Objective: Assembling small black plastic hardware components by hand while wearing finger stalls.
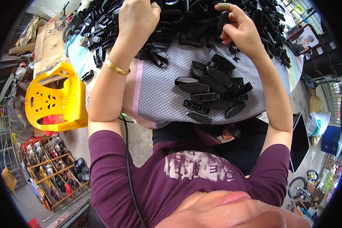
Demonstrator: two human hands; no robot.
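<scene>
A big heap of black plastic clip-like parts (201, 22) covers the far side of the table. My left hand (138, 21) is at the top edge over the heap, fingers curled and partly cut off, so what they hold is hidden. My right hand (245, 32) pinches one dark, rounded black plastic part (223, 22) between thumb and fingers; a tan cover sits on one fingertip. Nearer me, a smaller pile of black clip-like parts (212, 85), long and rounded, lies on the dotted grey cloth (155, 91).
To the left stands a yellow plastic chair (74, 102) beside the table, with a wooden shoe rack (55, 171) below. A phone-like screen (306, 40) stands at the right edge. A black cable (128, 167) runs down over my shirt.
</scene>
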